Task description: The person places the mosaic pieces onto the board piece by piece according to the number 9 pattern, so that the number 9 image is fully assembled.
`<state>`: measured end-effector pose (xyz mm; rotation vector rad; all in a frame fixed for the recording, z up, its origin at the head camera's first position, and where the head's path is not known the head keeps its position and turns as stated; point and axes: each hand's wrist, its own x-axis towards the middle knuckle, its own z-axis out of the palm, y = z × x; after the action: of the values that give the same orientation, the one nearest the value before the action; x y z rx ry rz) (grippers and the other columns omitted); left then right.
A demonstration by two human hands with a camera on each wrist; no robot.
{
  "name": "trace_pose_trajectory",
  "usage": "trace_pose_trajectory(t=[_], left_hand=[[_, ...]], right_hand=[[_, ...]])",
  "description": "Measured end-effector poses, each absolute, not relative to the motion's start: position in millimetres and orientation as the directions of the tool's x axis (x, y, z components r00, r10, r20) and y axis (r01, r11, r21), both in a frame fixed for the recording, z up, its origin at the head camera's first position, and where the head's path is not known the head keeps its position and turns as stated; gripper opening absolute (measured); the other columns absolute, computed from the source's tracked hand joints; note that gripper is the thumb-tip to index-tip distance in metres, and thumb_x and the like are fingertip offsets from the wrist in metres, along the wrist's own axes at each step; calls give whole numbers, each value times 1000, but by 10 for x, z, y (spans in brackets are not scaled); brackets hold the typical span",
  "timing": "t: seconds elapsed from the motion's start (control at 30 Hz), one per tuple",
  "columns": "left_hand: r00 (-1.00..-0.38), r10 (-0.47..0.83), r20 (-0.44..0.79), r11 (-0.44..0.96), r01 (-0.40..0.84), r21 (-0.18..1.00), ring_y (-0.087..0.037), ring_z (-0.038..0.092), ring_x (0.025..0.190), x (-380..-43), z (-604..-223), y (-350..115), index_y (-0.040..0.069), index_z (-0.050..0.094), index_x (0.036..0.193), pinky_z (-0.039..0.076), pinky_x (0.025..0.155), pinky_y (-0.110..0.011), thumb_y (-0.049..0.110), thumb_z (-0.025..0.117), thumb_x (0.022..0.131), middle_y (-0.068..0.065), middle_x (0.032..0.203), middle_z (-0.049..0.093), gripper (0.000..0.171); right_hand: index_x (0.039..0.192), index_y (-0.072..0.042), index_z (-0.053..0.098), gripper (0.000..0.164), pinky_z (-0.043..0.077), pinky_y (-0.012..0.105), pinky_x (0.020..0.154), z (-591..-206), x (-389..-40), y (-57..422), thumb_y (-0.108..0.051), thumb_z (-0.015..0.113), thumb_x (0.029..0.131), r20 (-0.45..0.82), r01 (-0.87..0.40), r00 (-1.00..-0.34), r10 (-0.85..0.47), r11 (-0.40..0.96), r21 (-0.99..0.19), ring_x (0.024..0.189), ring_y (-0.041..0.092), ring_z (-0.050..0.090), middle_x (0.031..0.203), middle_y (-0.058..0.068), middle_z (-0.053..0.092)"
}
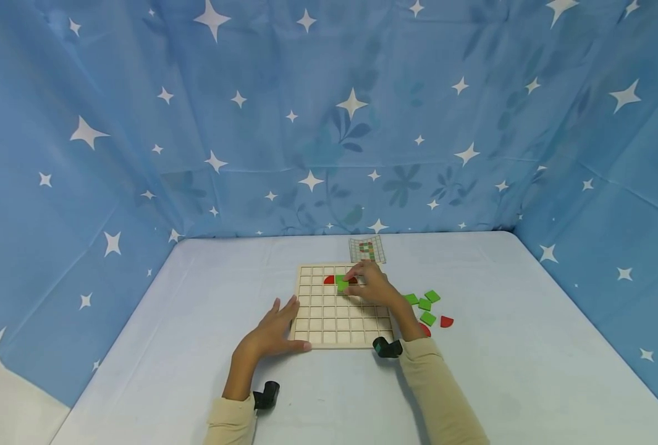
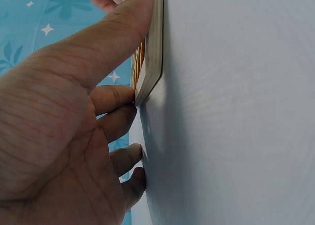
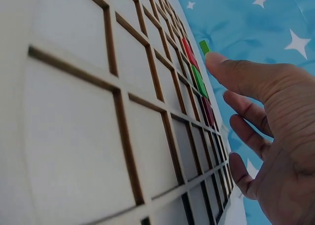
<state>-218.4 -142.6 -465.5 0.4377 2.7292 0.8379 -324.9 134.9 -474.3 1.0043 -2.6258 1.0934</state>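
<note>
A pale wooden grid board (image 1: pixel 329 326) lies on the table. My left hand (image 1: pixel 273 330) steadies its near left corner, thumb along the front edge and fingertips at the left side; the left wrist view shows this hand (image 2: pixel 74 126) against the board's edge (image 2: pixel 156 48). Over the far part of the board, my right hand (image 1: pixel 370 283) pinches a green square tile (image 1: pixel 342 288), seen at the thumb tip in the right wrist view. Below it, a green tile (image 3: pixel 199 80) sits in the grid between a red quarter-round tile (image 1: pixel 330 280) and another red tile (image 3: pixel 207 112), partly hidden by my hand in the head view.
Several green square tiles (image 1: pixel 428 318) and red quarter-round tiles (image 1: pixel 447 322) lie loose to the right of the board. Behind the board is a pattern card (image 1: pixel 367 249) with a small coloured grid. A blue starry curtain (image 1: pixel 329 123) surrounds the white table (image 1: pixel 529 346).
</note>
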Motion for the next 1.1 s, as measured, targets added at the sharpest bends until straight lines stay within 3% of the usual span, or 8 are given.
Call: trace_pose_trajectory(t=[0.2, 0.4, 0.5, 0.6, 0.67, 0.9, 1.1], left_hand=[[-923, 356, -147, 787, 211, 580, -42, 4, 151, -2177, -4650, -1425, 4, 26, 154, 17, 116, -64, 45, 79, 78, -8, 164, 17, 102], [-921, 361, -146, 789, 218, 575, -43, 4, 150, -2186, -4647, -1426, 3, 26, 154, 18, 116, -63, 45, 79, 78, -9, 164, 17, 102], [-921, 360, -151, 793, 217, 569, -43, 4, 150, -2188, -4647, -1424, 3, 26, 154, 18, 116, -63, 46, 79, 78, -9, 164, 17, 102], [-919, 363, -153, 795, 220, 566, -43, 4, 150, -2187, -4643, -1423, 3, 26, 154, 18, 117, -63, 46, 79, 79, -9, 164, 17, 102], [-919, 364, -151, 793, 221, 568, -43, 4, 150, -2184, -4640, -1426, 3, 26, 154, 18, 116, -63, 46, 79, 79, -9, 164, 17, 102], [-920, 364, -144, 787, 221, 576, -43, 4, 150, -2187, -4638, -1429, 3, 26, 154, 18, 116, -63, 45, 79, 79, -9, 164, 17, 101], [-919, 367, -142, 784, 223, 580, -43, 4, 150, -2185, -4641, -1429, 2, 27, 154, 18, 117, -63, 45, 79, 79, -9, 164, 17, 101]], right_hand=[[102, -3, 73, 23, 31, 63, 106, -4751, -3242, 1260, -18, 75, 86, 324, -611, -783, -531, 561, -558, 119, 38, 49, 112, 16, 67], [106, -5, 72, 26, 36, 68, 97, -4729, -3192, 1203, -21, 75, 86, 266, -536, -830, -491, 568, -624, 127, 42, 40, 123, 18, 59], [106, -5, 72, 25, 27, 73, 104, -4730, -3185, 1177, -21, 74, 87, 257, -523, -836, -486, 559, -643, 130, 45, 38, 122, 18, 57], [105, -4, 72, 23, 13, 72, 112, -4739, -3190, 1152, -19, 74, 87, 268, -536, -828, -493, 553, -638, 127, 45, 42, 118, 18, 59], [104, -5, 72, 23, 10, 69, 115, -4747, -3196, 1132, -19, 76, 86, 262, -530, -833, -487, 566, -632, 124, 43, 44, 116, 17, 60], [102, -15, 74, 23, 27, 76, 102, -4798, -3224, 1074, -29, 77, 84, 219, -475, -873, -435, 663, -578, 129, 45, 39, 121, 13, 58], [101, -17, 74, 21, 37, 67, 88, -4800, -3216, 1042, -29, 78, 84, 205, -451, -885, -418, 664, -596, 124, 41, 40, 122, 13, 57]])
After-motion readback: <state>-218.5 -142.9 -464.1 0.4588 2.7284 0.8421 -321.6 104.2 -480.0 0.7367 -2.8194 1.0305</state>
